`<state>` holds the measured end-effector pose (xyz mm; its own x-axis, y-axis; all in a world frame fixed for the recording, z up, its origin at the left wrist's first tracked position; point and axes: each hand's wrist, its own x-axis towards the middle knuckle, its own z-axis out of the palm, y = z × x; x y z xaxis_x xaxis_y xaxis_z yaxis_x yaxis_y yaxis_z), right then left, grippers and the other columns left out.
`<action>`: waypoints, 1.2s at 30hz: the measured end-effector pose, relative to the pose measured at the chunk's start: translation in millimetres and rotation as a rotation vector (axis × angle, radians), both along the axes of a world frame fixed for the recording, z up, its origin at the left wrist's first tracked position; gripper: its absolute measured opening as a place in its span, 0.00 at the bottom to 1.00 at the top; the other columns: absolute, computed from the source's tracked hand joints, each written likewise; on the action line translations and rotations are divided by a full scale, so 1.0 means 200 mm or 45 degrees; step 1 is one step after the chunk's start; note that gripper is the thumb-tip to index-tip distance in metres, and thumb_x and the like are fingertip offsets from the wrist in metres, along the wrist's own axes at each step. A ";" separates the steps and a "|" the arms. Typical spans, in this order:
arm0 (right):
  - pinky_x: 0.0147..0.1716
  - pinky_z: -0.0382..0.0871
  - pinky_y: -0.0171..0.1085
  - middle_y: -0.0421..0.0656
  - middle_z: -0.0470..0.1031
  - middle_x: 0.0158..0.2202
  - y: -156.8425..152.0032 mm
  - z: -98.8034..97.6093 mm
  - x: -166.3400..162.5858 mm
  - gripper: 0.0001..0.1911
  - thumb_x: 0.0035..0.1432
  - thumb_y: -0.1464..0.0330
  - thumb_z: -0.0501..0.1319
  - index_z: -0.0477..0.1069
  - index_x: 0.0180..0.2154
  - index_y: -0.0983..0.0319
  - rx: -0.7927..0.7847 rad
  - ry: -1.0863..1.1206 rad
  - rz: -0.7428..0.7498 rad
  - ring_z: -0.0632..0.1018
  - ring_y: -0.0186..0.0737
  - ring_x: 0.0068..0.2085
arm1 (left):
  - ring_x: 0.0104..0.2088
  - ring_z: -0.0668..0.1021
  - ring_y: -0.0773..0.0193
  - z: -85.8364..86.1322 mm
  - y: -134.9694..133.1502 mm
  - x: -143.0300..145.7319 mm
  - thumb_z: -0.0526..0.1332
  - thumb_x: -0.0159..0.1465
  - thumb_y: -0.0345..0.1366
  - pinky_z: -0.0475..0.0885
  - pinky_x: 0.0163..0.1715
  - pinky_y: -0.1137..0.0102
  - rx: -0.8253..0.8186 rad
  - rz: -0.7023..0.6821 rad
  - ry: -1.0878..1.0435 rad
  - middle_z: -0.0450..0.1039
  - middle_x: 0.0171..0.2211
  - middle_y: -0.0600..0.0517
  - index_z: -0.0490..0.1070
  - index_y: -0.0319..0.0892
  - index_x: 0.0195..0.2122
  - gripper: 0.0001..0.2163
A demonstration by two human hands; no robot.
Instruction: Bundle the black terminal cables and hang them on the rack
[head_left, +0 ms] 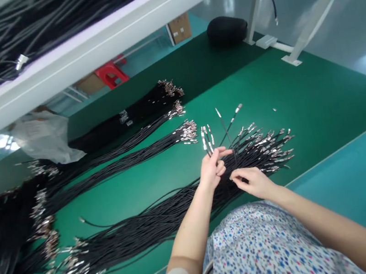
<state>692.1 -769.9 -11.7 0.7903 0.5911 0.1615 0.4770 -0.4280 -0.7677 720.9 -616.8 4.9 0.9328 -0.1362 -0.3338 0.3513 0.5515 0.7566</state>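
My left hand (213, 168) is closed around a few black cables, and their silver-tipped ends (207, 137) stick up past the fingers. Its index finger points right, against a thin black cable (227, 134) that stands up from the bundle. Just to the right, my right hand (251, 182) pinches with thumb and forefinger at the lower part of that thin cable; the exact grip is small in view. Both hands are over a long bundle of black cables (155, 222) with metal terminals at both ends. Another loose cable end (238, 108) leans up to the right behind them.
More cable bundles (140, 150) lie behind on the green table (316, 102), and a dark heap (6, 229) is at the left. A plastic bag (42, 136) sits near it. A white-edged shelf (110, 26) loaded with cables crosses above. A black pouch (227, 30) rests near a metal post.
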 end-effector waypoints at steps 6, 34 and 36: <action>0.27 0.59 0.31 0.40 0.68 0.23 -0.02 0.02 -0.03 0.09 0.52 0.75 0.50 0.68 0.27 0.62 -0.180 -0.181 0.145 0.68 0.32 0.24 | 0.11 0.51 0.83 0.02 -0.08 0.01 0.59 0.56 0.44 0.41 0.10 0.78 0.091 0.124 -0.036 0.73 0.38 0.43 0.67 0.36 0.40 0.17; 0.24 0.58 0.29 0.37 0.70 0.22 0.04 0.18 0.11 0.05 0.53 0.76 0.49 0.59 0.29 0.62 0.084 0.308 0.271 0.67 0.29 0.22 | 0.11 0.51 0.80 0.04 0.03 -0.09 0.60 0.54 0.46 0.45 0.10 0.81 0.351 -0.329 -0.063 0.47 0.12 0.62 0.61 0.38 0.26 0.16; 0.24 0.58 0.29 0.37 0.69 0.22 0.05 0.22 0.11 0.06 0.51 0.78 0.49 0.60 0.28 0.62 0.028 0.278 0.375 0.67 0.29 0.23 | 0.12 0.52 0.79 0.01 0.04 -0.13 0.60 0.55 0.45 0.46 0.11 0.81 0.258 -0.360 -0.049 0.48 0.12 0.62 0.64 0.36 0.29 0.15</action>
<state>714.3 -760.2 31.9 0.6038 0.7968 0.0231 0.4014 -0.2789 -0.8724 695.1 -609.1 6.9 0.8799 -0.3257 -0.3459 0.4379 0.2733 0.8565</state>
